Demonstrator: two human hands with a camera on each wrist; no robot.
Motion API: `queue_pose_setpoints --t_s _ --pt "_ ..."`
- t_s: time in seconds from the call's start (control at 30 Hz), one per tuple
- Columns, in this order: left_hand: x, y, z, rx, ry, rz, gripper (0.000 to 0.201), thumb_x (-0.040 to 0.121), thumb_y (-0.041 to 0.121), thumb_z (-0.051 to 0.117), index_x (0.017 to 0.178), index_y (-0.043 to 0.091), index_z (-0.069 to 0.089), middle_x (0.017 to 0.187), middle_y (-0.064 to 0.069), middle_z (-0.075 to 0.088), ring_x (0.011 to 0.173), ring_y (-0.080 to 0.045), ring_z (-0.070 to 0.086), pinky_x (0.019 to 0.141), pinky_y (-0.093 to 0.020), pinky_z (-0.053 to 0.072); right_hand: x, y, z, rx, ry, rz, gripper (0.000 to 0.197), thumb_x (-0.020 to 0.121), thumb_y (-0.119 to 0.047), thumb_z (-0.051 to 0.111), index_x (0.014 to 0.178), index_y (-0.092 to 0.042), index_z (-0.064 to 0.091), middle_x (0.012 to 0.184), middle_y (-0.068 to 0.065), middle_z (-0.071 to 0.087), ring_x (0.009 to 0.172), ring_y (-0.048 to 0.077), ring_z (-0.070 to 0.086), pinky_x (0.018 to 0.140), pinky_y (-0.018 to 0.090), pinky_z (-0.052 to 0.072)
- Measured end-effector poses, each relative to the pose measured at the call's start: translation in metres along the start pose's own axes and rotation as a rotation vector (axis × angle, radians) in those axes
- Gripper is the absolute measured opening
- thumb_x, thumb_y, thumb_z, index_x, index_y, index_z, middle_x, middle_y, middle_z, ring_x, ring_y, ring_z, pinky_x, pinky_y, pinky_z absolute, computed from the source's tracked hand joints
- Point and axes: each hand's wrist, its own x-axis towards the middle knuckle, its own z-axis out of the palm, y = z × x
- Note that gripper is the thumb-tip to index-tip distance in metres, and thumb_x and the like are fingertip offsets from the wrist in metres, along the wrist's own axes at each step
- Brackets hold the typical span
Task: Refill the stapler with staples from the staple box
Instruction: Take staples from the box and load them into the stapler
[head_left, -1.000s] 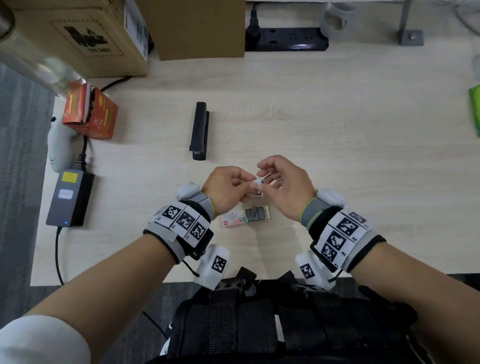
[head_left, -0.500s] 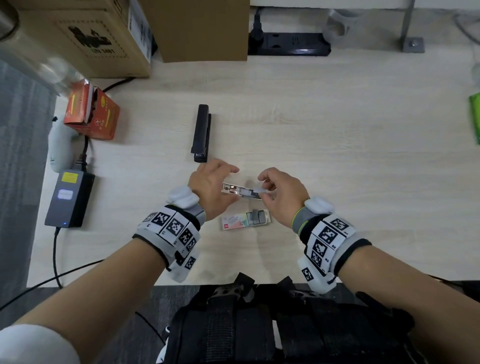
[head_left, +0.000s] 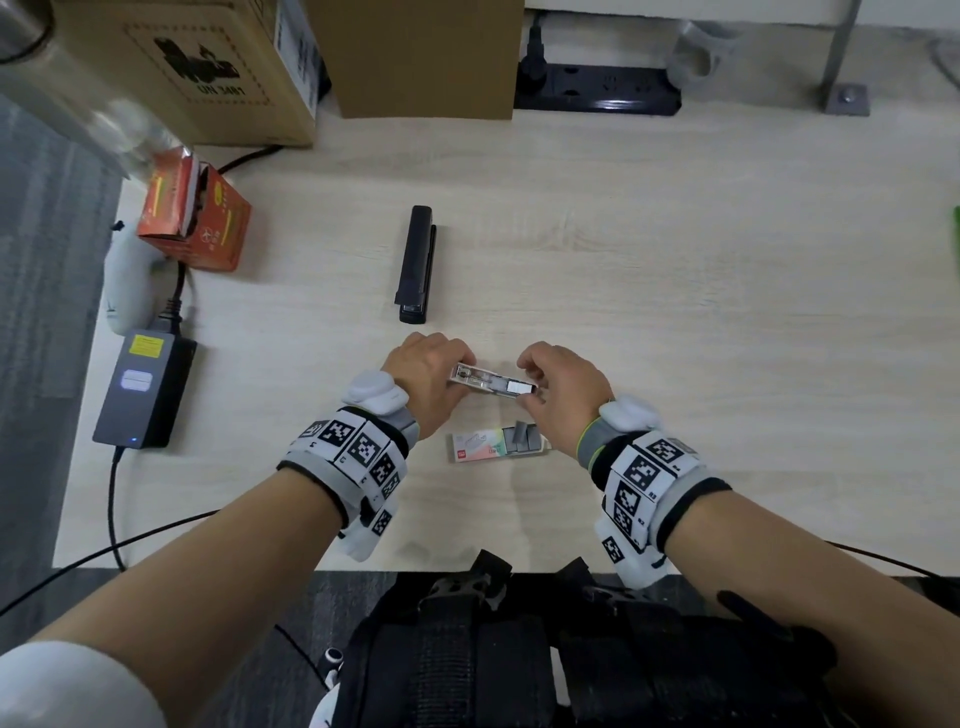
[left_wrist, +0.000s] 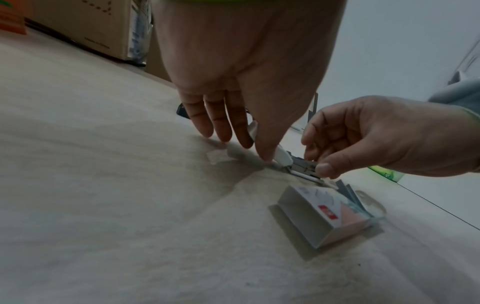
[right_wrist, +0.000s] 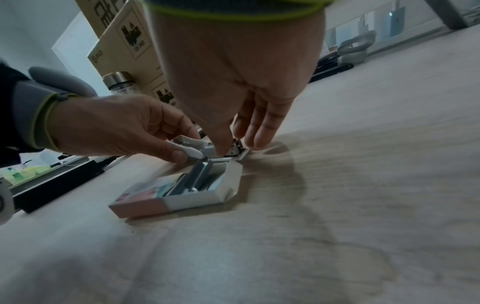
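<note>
At mid-frame the left hand (head_left: 426, 376) now pins the small white open stapler (head_left: 491, 383) to the desk (head_left: 675, 291); the right hand (head_left: 563, 387) pinches silver staples (head_left: 521, 387) into its channel, so loading is underway.

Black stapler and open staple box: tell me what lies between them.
In the head view, between the black stapler and open staple box both hands hold a small white stapler.

A small white stapler (head_left: 491, 384) lay opened flat on the desk, its metal staple channel exposed. Just nearer, the staple box (head_left: 496, 441) lay slid open, grey staple strips (head_left: 519, 435) showing.
</note>
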Motion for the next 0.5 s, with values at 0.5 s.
queue_pose_setpoints --t_s 0.5 --pt "-0.009 0.022 -0.008 0.034 -0.02 0.049 0.024 0.079 0.026 0.071 0.1 0.016 0.066 0.09 -0.004 0.063 0.088 -0.026 0.051 0.07 -0.029 0.032 0.005 0.001 0.0 0.073 -0.048 0.08 0.024 0.083 -0.011 0.06 0.103 -0.022 0.054 0.085 -0.002 0.068 0.073 0.021 0.06 0.067 0.032 0.051"
